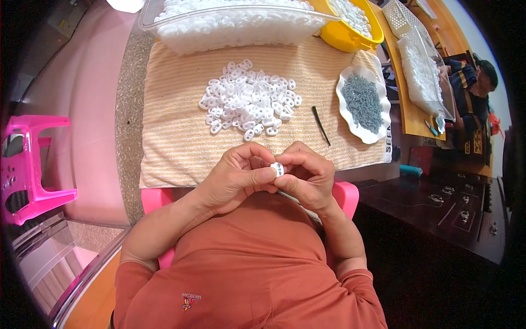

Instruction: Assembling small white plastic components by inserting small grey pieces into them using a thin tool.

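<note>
Close to my body, just off the table's near edge, my left hand (249, 171) and my right hand (304, 171) meet around one small white plastic piece with two holes (278, 169). Thumb and fingers of both hands pinch it from either side. Beyond my hands, a pile of similar white two-holed pieces (246, 98) lies on the striped towel (175, 131). To the right of the pile rests a thin black stick-like tool (320, 125). A white scalloped dish (366, 137) farther right holds many small grey pins.
A clear plastic bin (235, 27) full of white pieces stands at the back, beside a yellow basin (350, 44). A person (474, 82) sits at another table on the right, near a clear bin (422, 77). A pink stool (35, 164) stands at left.
</note>
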`<state>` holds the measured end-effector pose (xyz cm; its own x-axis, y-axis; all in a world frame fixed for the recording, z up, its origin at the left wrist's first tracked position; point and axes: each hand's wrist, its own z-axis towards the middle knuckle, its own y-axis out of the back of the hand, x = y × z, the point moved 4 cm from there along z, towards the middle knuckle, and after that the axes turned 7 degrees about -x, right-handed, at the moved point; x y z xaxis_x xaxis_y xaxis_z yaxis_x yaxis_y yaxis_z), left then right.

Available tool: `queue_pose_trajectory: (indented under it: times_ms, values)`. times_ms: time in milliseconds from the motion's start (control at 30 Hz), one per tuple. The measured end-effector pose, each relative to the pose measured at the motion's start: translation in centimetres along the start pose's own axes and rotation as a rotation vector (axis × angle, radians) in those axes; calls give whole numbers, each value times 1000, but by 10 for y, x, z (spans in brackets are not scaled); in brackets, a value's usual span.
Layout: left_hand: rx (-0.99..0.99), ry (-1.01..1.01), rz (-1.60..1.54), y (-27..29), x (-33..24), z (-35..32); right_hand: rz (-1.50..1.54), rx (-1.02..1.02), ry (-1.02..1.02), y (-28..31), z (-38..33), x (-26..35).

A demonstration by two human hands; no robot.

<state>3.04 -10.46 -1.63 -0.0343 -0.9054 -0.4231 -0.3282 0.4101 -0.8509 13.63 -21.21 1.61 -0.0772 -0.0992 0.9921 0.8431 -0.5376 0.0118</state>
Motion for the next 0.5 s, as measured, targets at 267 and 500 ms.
queue_pose_trajectory:
  times_ms: [267,500]
  values:
    - [5,2,-9,-2,1,-1,56,-32,-27,-4,-3,2]
    - [13,-11,6,0,2,-1,69,-43,-11,-6,-4,2]
